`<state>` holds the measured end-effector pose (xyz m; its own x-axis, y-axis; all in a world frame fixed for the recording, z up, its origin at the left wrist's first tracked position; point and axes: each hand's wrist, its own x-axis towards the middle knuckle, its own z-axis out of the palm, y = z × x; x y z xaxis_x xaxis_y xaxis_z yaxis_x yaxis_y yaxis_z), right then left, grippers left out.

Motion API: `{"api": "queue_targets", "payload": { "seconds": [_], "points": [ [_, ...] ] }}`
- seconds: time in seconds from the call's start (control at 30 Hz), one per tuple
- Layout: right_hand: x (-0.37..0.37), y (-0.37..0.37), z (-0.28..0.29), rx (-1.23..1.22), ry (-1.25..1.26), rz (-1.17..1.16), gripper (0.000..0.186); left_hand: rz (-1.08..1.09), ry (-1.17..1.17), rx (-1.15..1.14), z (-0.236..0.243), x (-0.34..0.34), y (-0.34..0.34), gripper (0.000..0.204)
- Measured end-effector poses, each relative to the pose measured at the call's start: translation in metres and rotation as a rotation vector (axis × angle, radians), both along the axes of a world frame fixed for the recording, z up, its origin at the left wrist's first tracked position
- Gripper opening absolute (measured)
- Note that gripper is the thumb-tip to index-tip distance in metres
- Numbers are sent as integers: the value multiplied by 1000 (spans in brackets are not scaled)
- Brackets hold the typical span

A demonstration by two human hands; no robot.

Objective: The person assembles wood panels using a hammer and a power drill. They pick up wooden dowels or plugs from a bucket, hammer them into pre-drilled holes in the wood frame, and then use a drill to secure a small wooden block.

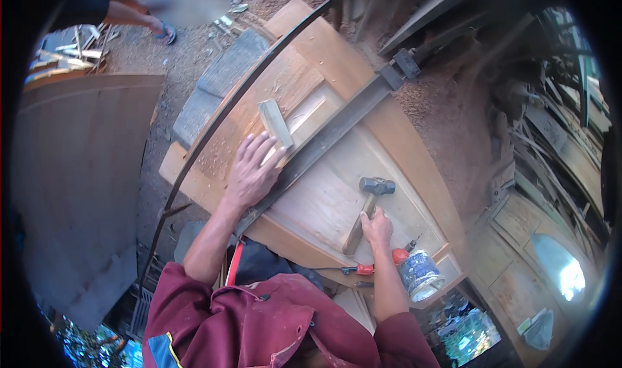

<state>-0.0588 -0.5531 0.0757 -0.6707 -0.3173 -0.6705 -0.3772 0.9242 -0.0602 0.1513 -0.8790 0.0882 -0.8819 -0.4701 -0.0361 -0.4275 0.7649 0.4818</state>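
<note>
Hammer [368, 205] sits clasped in the right hand [378, 228], while the left hand [251, 179], fingers spread, rests at a wood block [275, 122].

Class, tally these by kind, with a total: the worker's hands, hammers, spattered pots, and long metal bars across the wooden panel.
Hands: 2 (left hand, right hand)
Hammer: 1
Pot: 1
Bars: 2 (middle bar, left bar)
Total: 6
</note>
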Motion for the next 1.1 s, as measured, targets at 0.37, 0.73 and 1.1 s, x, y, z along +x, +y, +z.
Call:
{"api": "queue_targets", "payload": {
  "seconds": [0.37, 0.73, 1.1],
  "points": [
    [32, -4, -20, -238, 231, -71, 49, 805, -498, -29, 84, 399, 10, 60],
    [85, 6, 52, -476, -590, -385, 34, 817, -530, 472, 55, 483, 30, 64],
    [443, -148, 101, -122, -1003, 439, 41, 802, -604, 509, 51, 610, 63, 73]
  ]
}}
